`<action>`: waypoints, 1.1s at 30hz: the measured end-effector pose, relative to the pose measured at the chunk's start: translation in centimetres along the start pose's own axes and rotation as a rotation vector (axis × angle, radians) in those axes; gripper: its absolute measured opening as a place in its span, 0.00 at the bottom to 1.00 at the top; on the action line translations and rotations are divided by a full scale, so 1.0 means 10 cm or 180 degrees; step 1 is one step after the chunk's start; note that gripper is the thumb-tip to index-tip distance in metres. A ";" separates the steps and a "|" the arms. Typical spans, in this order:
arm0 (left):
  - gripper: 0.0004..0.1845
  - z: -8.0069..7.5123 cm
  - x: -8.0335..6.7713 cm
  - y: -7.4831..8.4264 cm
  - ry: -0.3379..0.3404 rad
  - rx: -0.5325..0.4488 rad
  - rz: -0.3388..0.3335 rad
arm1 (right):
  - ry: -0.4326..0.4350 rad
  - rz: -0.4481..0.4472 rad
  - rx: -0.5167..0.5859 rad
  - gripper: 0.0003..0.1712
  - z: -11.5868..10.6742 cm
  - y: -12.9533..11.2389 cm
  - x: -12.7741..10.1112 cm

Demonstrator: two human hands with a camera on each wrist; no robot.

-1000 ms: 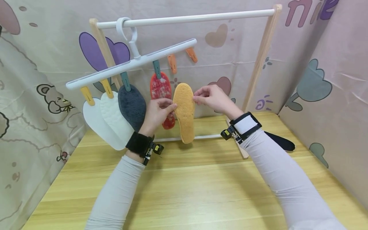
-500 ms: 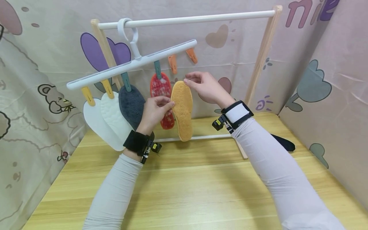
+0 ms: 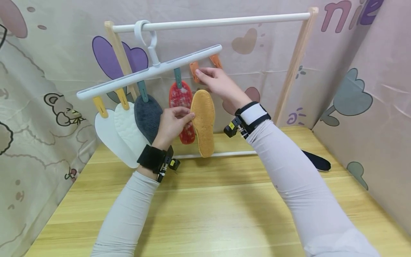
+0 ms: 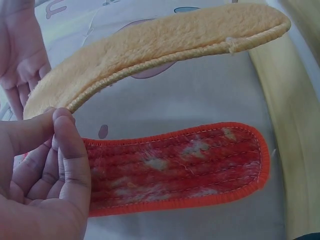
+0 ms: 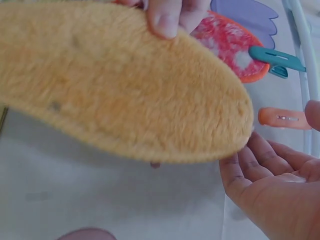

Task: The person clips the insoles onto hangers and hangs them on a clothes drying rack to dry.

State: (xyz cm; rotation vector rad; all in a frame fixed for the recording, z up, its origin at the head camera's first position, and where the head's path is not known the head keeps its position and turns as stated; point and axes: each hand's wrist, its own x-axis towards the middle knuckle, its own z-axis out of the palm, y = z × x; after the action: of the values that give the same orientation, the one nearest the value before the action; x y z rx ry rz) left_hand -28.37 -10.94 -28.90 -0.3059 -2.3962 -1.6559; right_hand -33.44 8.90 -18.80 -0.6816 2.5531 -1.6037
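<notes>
My left hand (image 3: 176, 123) pinches the side edge of a fuzzy yellow insole (image 3: 204, 123) between thumb and fingers. The insole hangs upright in the head view, and the left wrist view shows its bound rim curving past the thumb. Just above its top, my right hand (image 3: 218, 82) reaches an orange clip (image 3: 194, 72) on a white hanger (image 3: 173, 66). In the right wrist view the thumb is right at the clip (image 5: 285, 118), with the fingers (image 5: 265, 157) loosely extended below. Close behind the left hand, a red insole (image 3: 181, 98) hangs from a teal clip (image 3: 178, 77).
Left on the tilted hanger hang a dark grey insole (image 3: 148, 116) and two white insoles (image 3: 106, 123). Another orange clip (image 3: 216, 61) is at its right end. A wooden rack with a white rod (image 3: 224, 22) bears it. A black insole (image 3: 317, 161) lies on the table (image 3: 205, 214).
My right hand has let go of the yellow insole's right edge and risen up and left to the orange clip. The left hand keeps its hold, with the insole shifted slightly left and up.
</notes>
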 end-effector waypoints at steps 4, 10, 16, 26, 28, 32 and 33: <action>0.13 0.01 0.00 0.01 -0.0001 -0.0002 -0.0003 | 0.0042 0.0050 0.0506 0.33 0.05 -0.02 0.05; 0.12 0.01 -0.01 0.01 -0.0009 -0.0040 0.0024 | 0.0149 -0.0028 0.0805 0.27 0.09 -0.05 0.07; 0.13 0.00 -0.01 0.01 -0.0015 -0.0041 -0.0014 | 0.0166 -0.0025 0.0836 0.29 0.09 -0.07 0.06; 0.13 -0.04 -0.01 0.03 0.0002 0.0018 -0.0003 | 0.0273 -0.0263 0.0769 0.25 0.07 -0.05 0.05; 0.13 -0.04 -0.01 0.03 0.0003 0.0011 -0.0004 | 0.0282 -0.0348 0.0728 0.25 0.07 -0.04 0.04; 0.13 -0.05 -0.01 0.04 -0.0004 -0.0020 0.0021 | 0.0294 -0.0440 0.0746 0.23 0.06 -0.02 0.05; 0.13 -0.05 -0.01 0.04 -0.0008 -0.0030 0.0034 | 0.0298 -0.0463 0.0750 0.22 0.06 -0.02 0.05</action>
State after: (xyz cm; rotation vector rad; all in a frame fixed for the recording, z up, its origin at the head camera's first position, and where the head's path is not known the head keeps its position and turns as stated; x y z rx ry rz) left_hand -28.13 -11.28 -28.38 -0.3220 -2.3851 -1.6634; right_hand -33.66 8.15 -18.82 -0.8005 2.3667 -1.9867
